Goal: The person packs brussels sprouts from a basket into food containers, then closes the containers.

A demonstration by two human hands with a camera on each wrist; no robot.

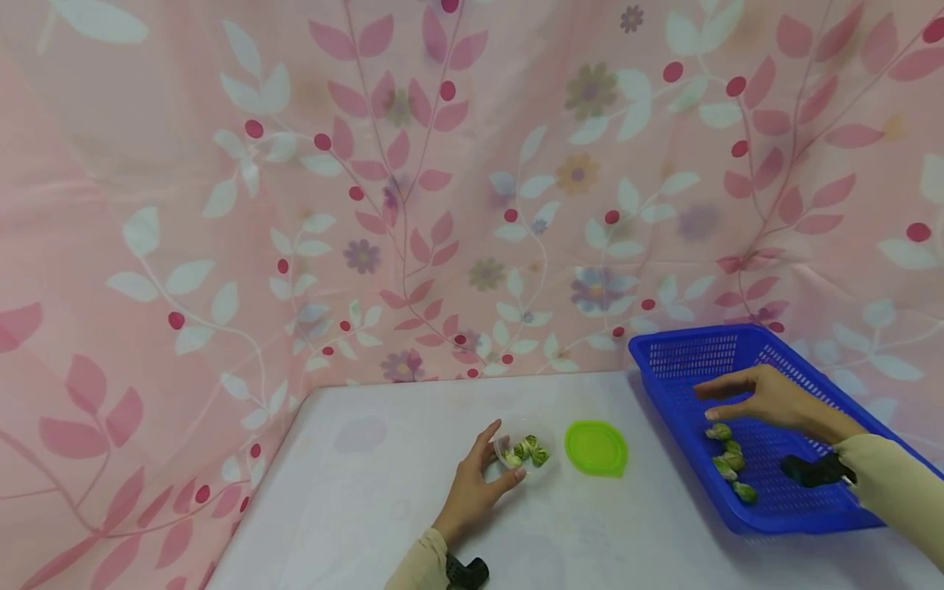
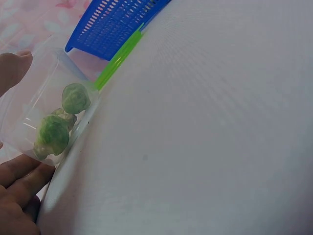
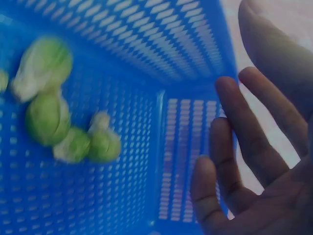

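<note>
My left hand (image 1: 472, 490) holds a small clear plastic container (image 2: 34, 93) on the table, thumb on one side and fingers on the other. Several Brussels sprouts (image 1: 530, 449) lie inside it. Over the blue plastic basket (image 1: 682, 447) hovers my right hand (image 1: 774, 400), fingers parted and nothing between them. Below that hand, more Brussels sprouts (image 1: 730, 460) lie in a loose row on the basket floor; the right wrist view shows them apart from the fingers.
A bright green lid (image 1: 596, 448) with a tab lies flat between the container and the basket. The white-covered table (image 1: 354, 492) meets a pink floral curtain (image 1: 472, 205) behind. Dark wrist devices (image 1: 814, 469) sit at both sleeves.
</note>
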